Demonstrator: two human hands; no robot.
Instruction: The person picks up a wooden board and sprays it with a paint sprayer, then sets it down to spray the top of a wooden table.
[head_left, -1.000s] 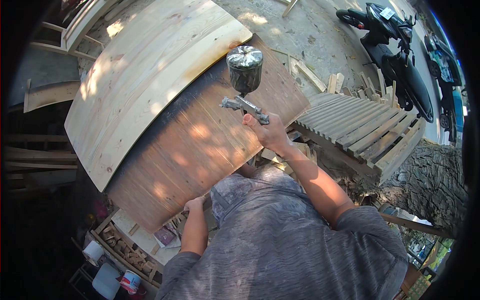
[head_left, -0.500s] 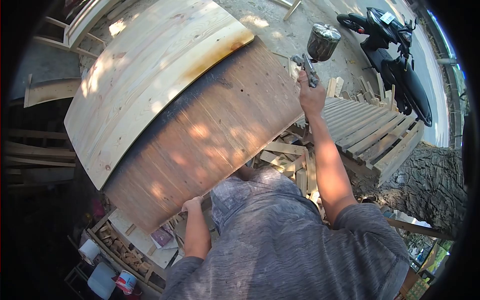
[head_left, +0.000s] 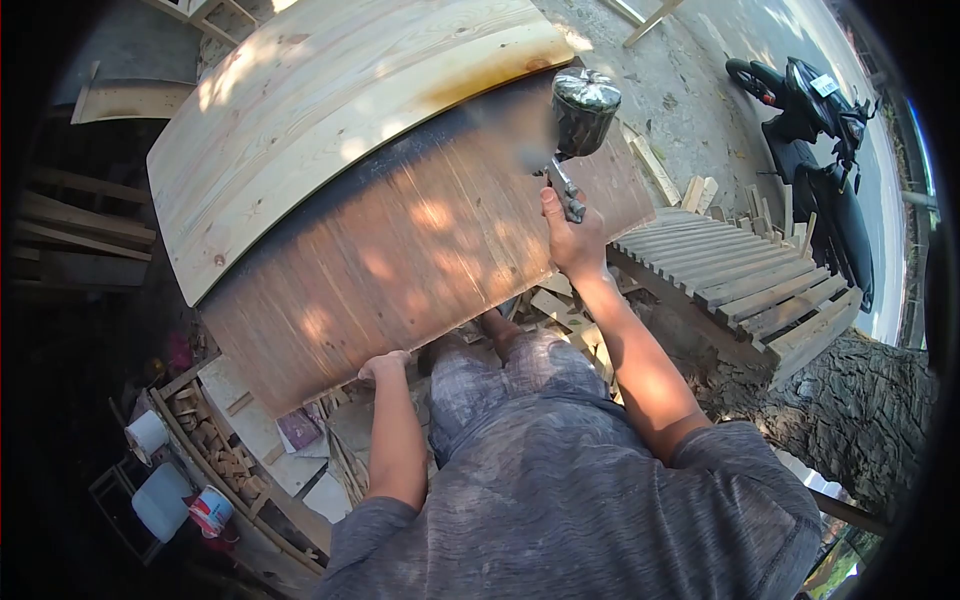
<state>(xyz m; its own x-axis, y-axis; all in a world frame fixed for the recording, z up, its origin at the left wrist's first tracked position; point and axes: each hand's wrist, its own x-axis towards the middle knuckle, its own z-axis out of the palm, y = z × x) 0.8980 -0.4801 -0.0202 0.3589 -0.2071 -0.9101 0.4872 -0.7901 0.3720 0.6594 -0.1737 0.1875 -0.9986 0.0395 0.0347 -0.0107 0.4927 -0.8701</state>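
My right hand [head_left: 578, 235] is closed around the handle of a spray gun [head_left: 565, 190], whose dark cup [head_left: 584, 115] stands above it. A blurred mist shows at the gun's nozzle, over the reddish-brown board [head_left: 400, 260]. On that board lies a pale, curved wooden panel [head_left: 330, 110] with an orange-brown stain near its right end; a dark band runs along its curved edge. My left hand [head_left: 384, 366] holds the near edge of the brown board, its fingers partly hidden.
A slatted wooden piece [head_left: 740, 285] lies at right beside a thick tree trunk [head_left: 850, 410]. A motorcycle [head_left: 820, 150] is parked beyond. Wood offcuts [head_left: 215, 440] and buckets [head_left: 210, 510] are at lower left.
My right hand and the spray gun have moved left over the brown board, and mist now shows at the nozzle. My left hand still holds the board's edge. The view has shifted.
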